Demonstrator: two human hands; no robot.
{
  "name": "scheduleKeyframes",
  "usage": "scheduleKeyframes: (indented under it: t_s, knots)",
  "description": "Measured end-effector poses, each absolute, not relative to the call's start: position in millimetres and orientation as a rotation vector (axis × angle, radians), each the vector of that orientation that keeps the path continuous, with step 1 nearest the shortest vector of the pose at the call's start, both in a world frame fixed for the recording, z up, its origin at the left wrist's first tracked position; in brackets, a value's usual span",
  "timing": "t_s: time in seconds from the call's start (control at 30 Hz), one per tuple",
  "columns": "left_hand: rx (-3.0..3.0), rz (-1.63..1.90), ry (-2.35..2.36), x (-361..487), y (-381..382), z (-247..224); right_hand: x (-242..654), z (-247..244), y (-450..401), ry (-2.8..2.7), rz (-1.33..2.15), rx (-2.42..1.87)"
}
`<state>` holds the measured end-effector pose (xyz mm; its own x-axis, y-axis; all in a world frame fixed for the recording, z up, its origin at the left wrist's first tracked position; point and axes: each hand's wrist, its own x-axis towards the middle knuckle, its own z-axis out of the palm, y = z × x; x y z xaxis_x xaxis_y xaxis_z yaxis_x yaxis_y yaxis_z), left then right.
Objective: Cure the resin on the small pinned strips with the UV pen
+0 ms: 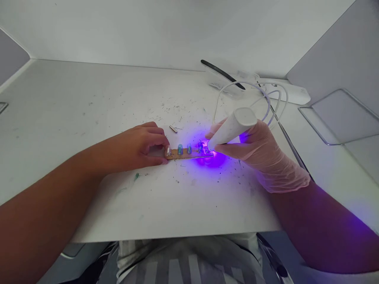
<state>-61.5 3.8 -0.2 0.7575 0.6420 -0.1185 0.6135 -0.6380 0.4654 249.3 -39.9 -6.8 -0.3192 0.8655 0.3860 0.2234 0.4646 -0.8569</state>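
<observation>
My left hand (148,146), bare, pinches the left end of a narrow brown strip (185,154) lying on the white table. Several small clear and bluish pieces stand in a row along the strip, among them a blue-green one (180,149). My right hand (245,144), in a thin see-through glove, grips a white handheld lamp (233,125). The lamp slants down to the strip's right end and throws violet light over it and the table around. Glare hides the detail of the pieces under the lamp's tip.
A small metal pin (173,129) lies behind the strip. A white cable (269,104) loops behind my right hand, near a black-edged object (222,72) and a long white device (288,92). Dark specks dot the table (74,90). A wire frame (327,144) is at the right.
</observation>
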Motion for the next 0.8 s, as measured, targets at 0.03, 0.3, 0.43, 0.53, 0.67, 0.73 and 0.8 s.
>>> scheduleKeyframes:
  t_s: [0.03, 0.3, 0.43, 0.53, 0.67, 0.73, 0.8]
  knots:
    - [2.463, 0.08, 0.951, -61.4, 3.7, -0.3, 249.5, -6.9, -39.8, -1.804, 0.888, -0.922]
    - [2.483, 0.077, 0.94, -61.1, 2.9, 0.2, 249.0, -5.6, -41.1, -1.798, 0.89, -0.92]
    - [2.488, 0.081, 0.937, -61.0, 3.0, -0.2, 249.3, -5.4, -41.0, -1.804, 0.902, -0.923]
    - [2.477, 0.082, 0.946, -61.0, 3.2, -0.3, 249.7, -5.5, -40.6, -1.81, 0.896, -0.935]
    - [2.466, 0.092, 0.95, -61.3, 3.4, -0.2, 249.4, -5.3, -40.1, -1.805, 0.905, -0.924]
    - [2.467, 0.086, 0.948, -61.7, 3.6, -0.3, 249.3, -5.5, -39.8, -1.801, 0.912, -0.926]
    - [2.473, 0.079, 0.945, -62.0, 3.8, -0.7, 249.5, -6.1, -39.6, -1.795, 0.917, -0.926]
